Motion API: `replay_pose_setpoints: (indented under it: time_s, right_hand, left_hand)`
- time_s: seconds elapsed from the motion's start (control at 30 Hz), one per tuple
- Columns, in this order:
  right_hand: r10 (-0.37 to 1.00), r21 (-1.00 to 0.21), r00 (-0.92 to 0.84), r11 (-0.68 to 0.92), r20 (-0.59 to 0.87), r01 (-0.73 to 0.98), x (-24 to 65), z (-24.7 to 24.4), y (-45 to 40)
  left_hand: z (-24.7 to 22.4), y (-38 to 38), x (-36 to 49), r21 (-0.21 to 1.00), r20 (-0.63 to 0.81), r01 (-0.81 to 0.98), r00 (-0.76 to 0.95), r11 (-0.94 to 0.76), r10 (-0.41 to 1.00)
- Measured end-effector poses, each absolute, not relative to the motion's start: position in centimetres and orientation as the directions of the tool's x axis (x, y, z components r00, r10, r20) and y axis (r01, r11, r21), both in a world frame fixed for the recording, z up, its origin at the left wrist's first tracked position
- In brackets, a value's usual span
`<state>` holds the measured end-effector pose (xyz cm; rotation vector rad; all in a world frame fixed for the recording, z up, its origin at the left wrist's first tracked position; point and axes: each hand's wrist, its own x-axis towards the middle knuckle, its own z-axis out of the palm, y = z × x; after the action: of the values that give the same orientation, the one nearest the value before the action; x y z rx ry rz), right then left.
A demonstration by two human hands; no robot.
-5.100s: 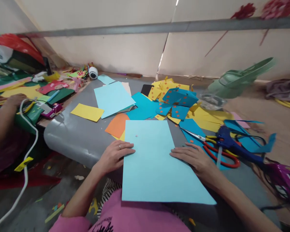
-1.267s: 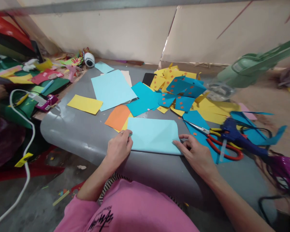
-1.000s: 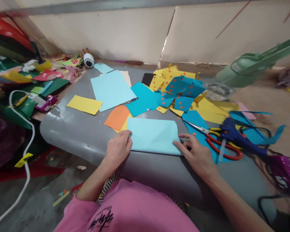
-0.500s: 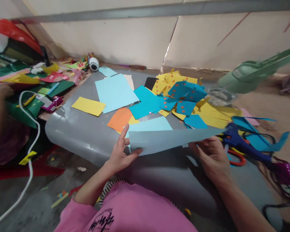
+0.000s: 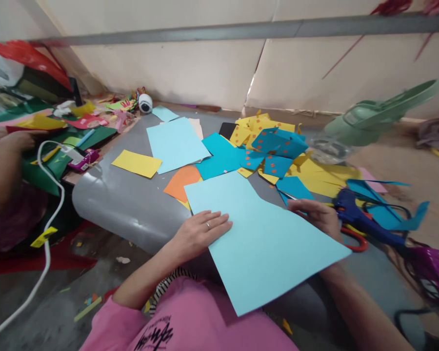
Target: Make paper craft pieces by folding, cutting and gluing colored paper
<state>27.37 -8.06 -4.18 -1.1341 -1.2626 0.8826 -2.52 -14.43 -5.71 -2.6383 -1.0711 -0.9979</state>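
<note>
A large light blue sheet of paper (image 5: 267,248) spreads before me, its near part reaching out over my lap. My left hand (image 5: 199,231) holds it by the left edge, fingers laid together on top and thumb hidden. Behind the sheet's far right edge is my right hand (image 5: 316,214), fingers bent, the thumb and palm out of sight. It is over a pair of scissors whose red handle (image 5: 356,239) shows beside it; whether it grips them is unclear. An orange paper piece (image 5: 183,180) lies beyond the sheet.
Yellow and blue dotted paper shapes (image 5: 274,146) are heaped on the grey table cover (image 5: 106,195). A blue glue gun (image 5: 362,214) lies at the right, near a pale green fan (image 5: 369,122). A white cable (image 5: 60,204) hangs at left, where another person's hand (image 5: 18,141) works.
The light blue sheet has turned from nearly edge-on to flat and faces up. My left fingers are now on top of it. My right hand has let go of its right end.
</note>
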Motion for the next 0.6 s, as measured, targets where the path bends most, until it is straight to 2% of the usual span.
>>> replay_pose_setpoints:
  time_s: [0.1, 0.17, 0.23, 0.4, 0.5, 0.6]
  right_hand:
    - [0.893, -0.891, 0.091, 0.422, 0.440, 0.170, 27.7, -3.9, -8.5]
    - [0.821, -0.770, -0.025, 0.544, 0.570, 0.333, 28.3, -3.3, -9.0]
    - [0.747, -0.610, -0.177, 0.635, 0.640, 0.474, 29.0, -2.5, -9.5]
    - [0.532, -0.174, -0.491, 0.781, 0.690, 0.600, 30.2, -0.9, -9.7]
    - [0.404, 0.111, -0.621, 0.774, 0.671, 0.623, 30.5, -0.9, -9.3]
    - [0.387, 0.263, -0.703, 0.733, 0.597, 0.628, 30.5, -1.5, -9.1]
  left_hand:
    - [-5.2, -14.4, -2.3, 0.044, 0.659, 0.725, 0.496, -0.687, 0.566]
    - [-5.2, -14.4, -2.1, 0.012, 0.658, 0.759, 0.484, -0.651, 0.577]
    - [-5.5, -14.4, -1.8, -0.011, 0.632, 0.790, 0.481, -0.613, 0.608]
    - [-6.0, -14.0, -1.3, -0.036, 0.492, 0.808, 0.527, -0.588, 0.693]
    - [-5.5, -13.7, -1.2, 0.032, 0.339, 0.787, 0.571, -0.616, 0.748]
    - [-4.8, -13.1, -1.1, 0.124, 0.199, 0.779, 0.587, -0.614, 0.785]
